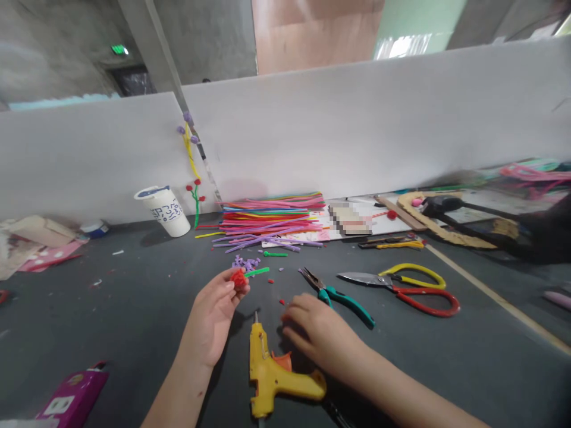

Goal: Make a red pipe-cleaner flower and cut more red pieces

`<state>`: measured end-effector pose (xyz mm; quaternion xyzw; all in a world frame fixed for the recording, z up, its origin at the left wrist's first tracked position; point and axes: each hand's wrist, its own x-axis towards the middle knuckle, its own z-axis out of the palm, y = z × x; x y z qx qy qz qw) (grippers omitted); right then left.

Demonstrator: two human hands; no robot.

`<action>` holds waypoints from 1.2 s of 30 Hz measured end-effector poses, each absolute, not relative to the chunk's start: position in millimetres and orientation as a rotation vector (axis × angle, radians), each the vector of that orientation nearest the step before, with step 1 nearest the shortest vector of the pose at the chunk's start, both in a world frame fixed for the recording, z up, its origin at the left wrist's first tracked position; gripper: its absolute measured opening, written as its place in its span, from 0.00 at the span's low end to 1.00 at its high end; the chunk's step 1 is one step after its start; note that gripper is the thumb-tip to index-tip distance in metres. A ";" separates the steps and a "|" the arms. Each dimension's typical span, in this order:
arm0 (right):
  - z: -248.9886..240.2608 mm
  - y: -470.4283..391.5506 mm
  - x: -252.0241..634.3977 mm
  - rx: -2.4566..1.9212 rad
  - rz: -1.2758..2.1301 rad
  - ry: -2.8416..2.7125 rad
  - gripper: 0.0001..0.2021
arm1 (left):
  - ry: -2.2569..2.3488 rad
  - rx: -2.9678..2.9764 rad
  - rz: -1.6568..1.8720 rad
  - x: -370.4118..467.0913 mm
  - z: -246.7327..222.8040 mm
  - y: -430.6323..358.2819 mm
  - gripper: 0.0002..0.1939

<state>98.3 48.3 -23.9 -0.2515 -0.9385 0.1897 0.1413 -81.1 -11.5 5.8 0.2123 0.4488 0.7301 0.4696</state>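
My left hand (209,321) pinches a small red pipe-cleaner flower (238,278), whose short green stem points right. Over the dark table, my right hand (319,330) is palm down with bent fingers apart and nothing visible in them. A red scrap (282,302) lies just beyond its fingertips. Between my forearms rests a yellow glue gun (263,371) with an orange trigger, its nozzle pointing away from me. Teal-handled pliers (350,306) lie just past my right hand. Purple cut pieces (245,263) and a short green pipe-cleaner piece (276,255) are beyond my left hand.
Scissors (423,300) with yellow and red handles lie at right. A pile of coloured pipe cleaners (272,223) sits against the white partition (357,131). Left of it stand a marked white cup (169,214) and pipe-cleaner flowers (196,199). A purple box (74,398) is front left.
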 end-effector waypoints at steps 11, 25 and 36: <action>-45.7 63.9 72.8 -0.848 0.299 -2.661 0.09 | 1.061 0.554 1.753 -73.8 3.0 -10.3 0.08; -19.1 50.1 95.2 -0.688 0.503 -2.345 0.08 | 0.803 0.226 1.617 -52.5 -1.3 -14.3 0.09; -15.6 50.3 93.7 -0.652 0.890 -2.099 0.07 | 0.827 0.084 1.581 -46.3 -0.3 -13.1 0.13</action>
